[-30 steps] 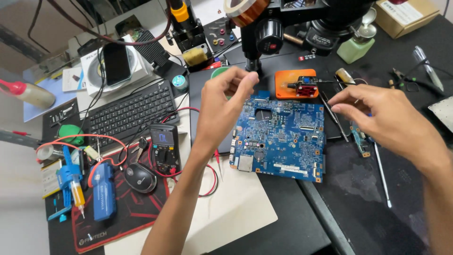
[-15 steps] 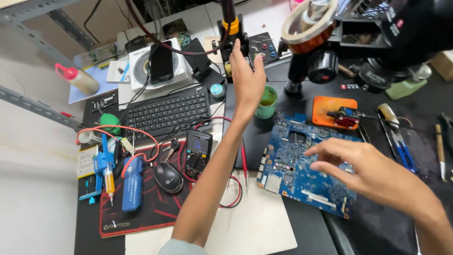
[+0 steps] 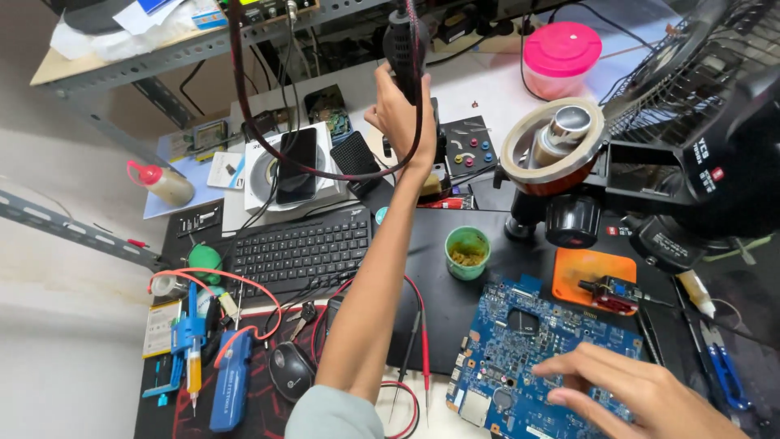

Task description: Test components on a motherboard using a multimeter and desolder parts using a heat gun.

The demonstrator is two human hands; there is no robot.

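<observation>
Your left hand point(image 3: 400, 110) is raised at top centre, clamped on a black tool handle point(image 3: 404, 45); your right hand point(image 3: 630, 390) rests with fingers spread, holding nothing, on the blue circuit board point(image 3: 520, 354) at lower right.

A dark cable point(image 3: 325, 172) loops down from the handle and around your left wrist. Below your forearm lie a black keyboard point(image 3: 301, 252) and red and black probe leads point(image 3: 418, 333). A green cup point(image 3: 467, 252) stands just above the board. The microscope head point(image 3: 561, 154) overhangs the upper right, above an orange pad point(image 3: 589, 268).
</observation>
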